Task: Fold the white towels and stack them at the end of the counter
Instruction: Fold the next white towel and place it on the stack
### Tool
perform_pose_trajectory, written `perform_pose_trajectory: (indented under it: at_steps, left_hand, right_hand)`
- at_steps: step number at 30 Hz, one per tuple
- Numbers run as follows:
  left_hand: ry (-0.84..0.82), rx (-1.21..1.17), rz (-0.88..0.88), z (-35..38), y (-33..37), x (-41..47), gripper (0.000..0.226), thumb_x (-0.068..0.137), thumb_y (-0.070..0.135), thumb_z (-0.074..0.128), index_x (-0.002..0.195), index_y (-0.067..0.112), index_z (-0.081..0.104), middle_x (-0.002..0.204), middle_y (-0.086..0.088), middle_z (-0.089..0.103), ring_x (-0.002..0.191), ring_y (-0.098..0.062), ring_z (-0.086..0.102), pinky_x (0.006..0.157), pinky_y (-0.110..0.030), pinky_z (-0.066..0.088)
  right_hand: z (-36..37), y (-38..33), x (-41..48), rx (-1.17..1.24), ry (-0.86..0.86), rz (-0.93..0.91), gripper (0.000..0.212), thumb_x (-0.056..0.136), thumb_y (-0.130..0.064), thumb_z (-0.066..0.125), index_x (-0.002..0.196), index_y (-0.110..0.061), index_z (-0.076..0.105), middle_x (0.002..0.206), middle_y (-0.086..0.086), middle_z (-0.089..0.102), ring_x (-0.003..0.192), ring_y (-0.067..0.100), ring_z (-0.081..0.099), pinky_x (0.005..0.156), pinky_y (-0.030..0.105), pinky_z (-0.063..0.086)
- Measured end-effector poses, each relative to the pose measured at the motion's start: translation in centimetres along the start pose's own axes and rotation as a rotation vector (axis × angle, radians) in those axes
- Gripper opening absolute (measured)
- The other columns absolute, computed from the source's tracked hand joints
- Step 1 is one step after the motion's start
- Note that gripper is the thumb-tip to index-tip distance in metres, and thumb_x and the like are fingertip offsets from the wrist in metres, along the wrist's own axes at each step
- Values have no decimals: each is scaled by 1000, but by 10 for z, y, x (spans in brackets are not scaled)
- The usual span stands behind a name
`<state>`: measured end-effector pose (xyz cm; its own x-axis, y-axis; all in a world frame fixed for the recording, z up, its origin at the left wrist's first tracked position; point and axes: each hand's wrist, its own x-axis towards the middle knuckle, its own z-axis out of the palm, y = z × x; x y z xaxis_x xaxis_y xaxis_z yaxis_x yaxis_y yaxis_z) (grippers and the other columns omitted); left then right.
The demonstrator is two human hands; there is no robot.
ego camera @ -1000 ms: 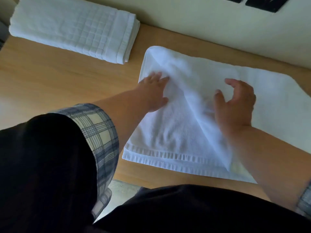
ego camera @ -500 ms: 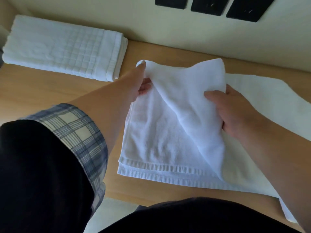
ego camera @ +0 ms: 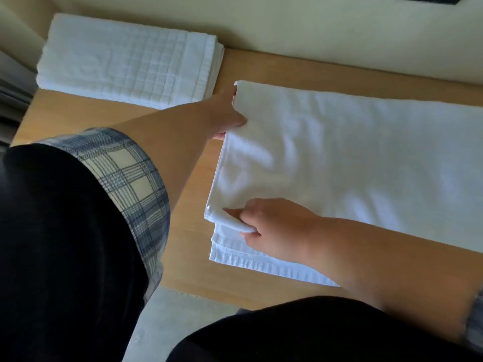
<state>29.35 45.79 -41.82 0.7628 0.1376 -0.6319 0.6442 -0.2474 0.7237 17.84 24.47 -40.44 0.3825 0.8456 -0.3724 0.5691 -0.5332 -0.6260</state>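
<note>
A white towel (ego camera: 339,158) lies spread across the wooden counter (ego camera: 78,113), doubled over so its upper layer covers the lower one. My left hand (ego camera: 224,113) grips the towel's far left corner, thumb on top and fingers underneath. My right hand (ego camera: 271,226) pinches the near left corner of the upper layer, just above the hemmed edge of the lower layer. A stack of folded white towels (ego camera: 125,64) sits at the far left end of the counter against the wall.
A cream wall (ego camera: 313,35) runs along the back of the counter, with dark plates at its top edge. The counter's left end stops beside grey fabric (ego camera: 13,87). Grey floor (ego camera: 162,322) shows below the counter's front edge.
The raised fold of towel has been carried leftward and laid flat over the lower layer. Both hands moved to its left edge, holding the two corners.
</note>
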Motion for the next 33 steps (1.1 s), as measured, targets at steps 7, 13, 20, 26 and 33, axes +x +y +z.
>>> perform_pose_trajectory:
  at_steps: [7,13,20,26,33]
  left_hand:
    - [146,466,117,8,-15,-20,108,78,13,66,155,27,-8,81,-5,55,64,-19,57,46,-29,48]
    - [180,492,153,13,-24,-37,108,73,11,67,153,32,-3,98,-20,56,61,-26,59,43,-29,49]
    - [208,454,135,21,-23,-31,102,70,13,60,154,35,6,103,-17,64,76,-30,67,60,-46,60]
    - [236,273,114,17,-25,-24,96,71,7,58,150,45,18,104,-9,57,64,-19,59,43,-30,51]
    - [303,-111,126,10,-18,3,76,85,7,56,151,35,32,124,8,54,94,-10,63,67,-22,58]
  right_hand:
    - [18,-2,8,-271,-161,-131,55,101,-29,44,153,-37,32,94,-16,35,97,18,50,89,33,33]
    - [17,-3,7,-193,-144,-150,52,98,-24,50,149,-31,43,93,-16,38,98,15,52,98,33,32]
    - [38,-15,-9,-257,-104,-305,40,92,-25,45,126,-23,66,85,-7,62,76,16,55,91,33,43]
    - [51,-4,-12,-269,-160,-255,49,102,-41,47,150,-29,43,130,-6,59,122,16,51,109,38,32]
    - [37,28,-45,-141,283,-99,36,91,-29,69,126,-23,67,125,-4,64,124,21,55,112,40,27]
